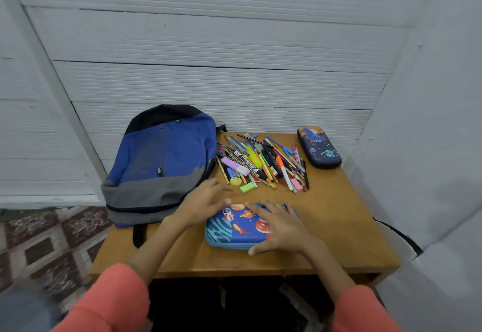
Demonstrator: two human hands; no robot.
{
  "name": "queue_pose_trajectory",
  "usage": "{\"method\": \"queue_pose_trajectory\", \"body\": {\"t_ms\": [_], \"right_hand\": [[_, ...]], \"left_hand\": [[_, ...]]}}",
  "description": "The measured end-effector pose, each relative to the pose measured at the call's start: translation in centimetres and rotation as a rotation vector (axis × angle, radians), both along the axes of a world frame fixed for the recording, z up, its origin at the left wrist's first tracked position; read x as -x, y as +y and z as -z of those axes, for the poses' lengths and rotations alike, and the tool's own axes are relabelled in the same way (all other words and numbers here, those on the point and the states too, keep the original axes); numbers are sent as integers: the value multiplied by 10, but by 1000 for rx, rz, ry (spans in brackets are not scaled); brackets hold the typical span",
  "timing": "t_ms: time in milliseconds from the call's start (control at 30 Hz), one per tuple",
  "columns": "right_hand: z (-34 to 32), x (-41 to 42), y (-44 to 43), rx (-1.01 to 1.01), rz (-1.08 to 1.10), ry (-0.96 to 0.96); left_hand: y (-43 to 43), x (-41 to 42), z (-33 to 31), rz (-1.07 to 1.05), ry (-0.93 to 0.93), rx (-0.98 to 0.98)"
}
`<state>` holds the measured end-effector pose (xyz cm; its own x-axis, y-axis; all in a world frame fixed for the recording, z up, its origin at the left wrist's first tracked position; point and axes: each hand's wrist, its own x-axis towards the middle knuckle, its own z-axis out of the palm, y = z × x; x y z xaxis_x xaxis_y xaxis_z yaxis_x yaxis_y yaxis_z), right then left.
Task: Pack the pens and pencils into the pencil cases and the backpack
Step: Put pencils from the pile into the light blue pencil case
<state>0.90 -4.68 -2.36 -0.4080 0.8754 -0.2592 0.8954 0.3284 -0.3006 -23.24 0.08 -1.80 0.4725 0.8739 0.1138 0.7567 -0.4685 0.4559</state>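
A blue space-print pencil case [236,230] lies closed near the table's front edge. My right hand [280,224] rests flat on its right half, fingers spread and thumb at the near edge. My left hand [206,202] is blurred just left of and above the case, fingers straight, holding nothing. A heap of pens, pencils, markers and erasers [263,163] lies behind the case. A second dark-blue pencil case [318,147] sits closed at the far right corner. A blue, grey and black backpack [161,164] lies flat on the table's left side, hanging over its edge.
The wooden table [339,227] is small and stands against a white panelled wall [221,71]. White panels close in on the right. A patterned tile floor [47,248] lies to the left. A green eraser [247,188] lies nearest my left hand.
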Motion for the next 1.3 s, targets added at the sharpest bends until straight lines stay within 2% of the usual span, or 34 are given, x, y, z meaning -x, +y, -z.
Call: {"method": "queue_pose_trajectory", "body": {"t_ms": [33, 100, 167, 200, 267, 367, 433, 500, 567, 600, 733, 867, 933, 1033, 1100, 1200, 1300], "right_hand": [[-3, -1, 2, 14, -4, 12], [-14, -5, 9, 72, 3, 92], [-31, -8, 14, 114, -8, 197], [-39, -9, 16, 107, -16, 224], [-48, -12, 19, 44, 32, 286], [-39, -24, 19, -307, 247, 425], [-29, -34, 11, -472, 477, 529], [-12, -43, 2, -345, 699, 521], [13, -50, -4, -105, 747, 568], [24, -52, -5, -53, 739, 623], [40, -51, 0, -80, 843, 771], [42, -50, 7, -78, 857, 837], [42, -50, 10, -89, 831, 825], [41, -49, 16, -110, 819, 787], [42, -51, 22, -140, 818, 768], [38, -52, 28, -173, 814, 741], [35, -53, 35, -154, 816, 688]], "left_hand": [[-6, -5, -7, 93, -24, 105], [-16, -14, -13, 236, 123, 237], [-20, -17, -11, 270, 283, 235], [-20, -17, -11, 248, 284, 224], [-18, -18, -15, 202, 198, 236], [-16, -19, -32, 142, 84, 362], [-18, -14, -42, 87, -59, 537], [-18, -5, -40, 11, -263, 773], [-23, 3, -30, -41, -361, 872], [-27, 5, -23, -55, -410, 876], [-56, 9, 3, -180, -666, 896], [-75, 22, 27, -217, -746, 933], [-75, 23, 30, -260, -725, 864], [-69, 15, 32, -416, -523, 542], [-65, 9, 32, -439, -392, 397], [-64, 5, 34, -444, -236, 308], [-66, 1, 36, -466, -234, 237]]}}
